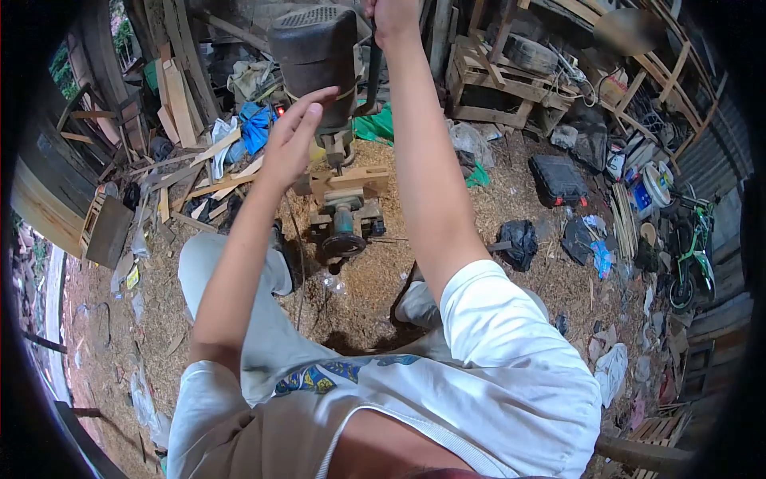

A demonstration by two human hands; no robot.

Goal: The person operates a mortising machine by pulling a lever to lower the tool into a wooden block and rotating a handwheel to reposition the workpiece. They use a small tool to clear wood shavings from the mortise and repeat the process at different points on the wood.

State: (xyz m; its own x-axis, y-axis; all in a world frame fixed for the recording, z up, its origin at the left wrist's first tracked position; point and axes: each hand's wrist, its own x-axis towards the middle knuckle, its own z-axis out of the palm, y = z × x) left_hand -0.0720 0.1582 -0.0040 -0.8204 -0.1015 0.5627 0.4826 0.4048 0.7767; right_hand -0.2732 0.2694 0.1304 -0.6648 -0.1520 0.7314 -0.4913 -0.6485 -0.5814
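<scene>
A drilling or mortising machine with a large dark motor housing point(313, 60) stands in front of me. High at the top edge of the view, my right hand point(392, 22) is closed around the machine's dark lever point(375, 68), partly cut off by the frame. My left hand point(297, 137) is raised just left of the machine, fingers stretched out in front of the lower housing, holding nothing. Under the tool bit point(338, 156), a light wooden piece point(351, 182) lies across the vise. A round handwheel point(345, 244) faces me below it.
Wood shavings point(511, 279) cover the ground. A black tool case point(558, 180) lies to the right, near a green bicycle point(694, 255). Loose wooden strips point(211, 184) and blue plastic point(255, 126) lie on the left. A wooden crate frame point(491, 100) stands at the back.
</scene>
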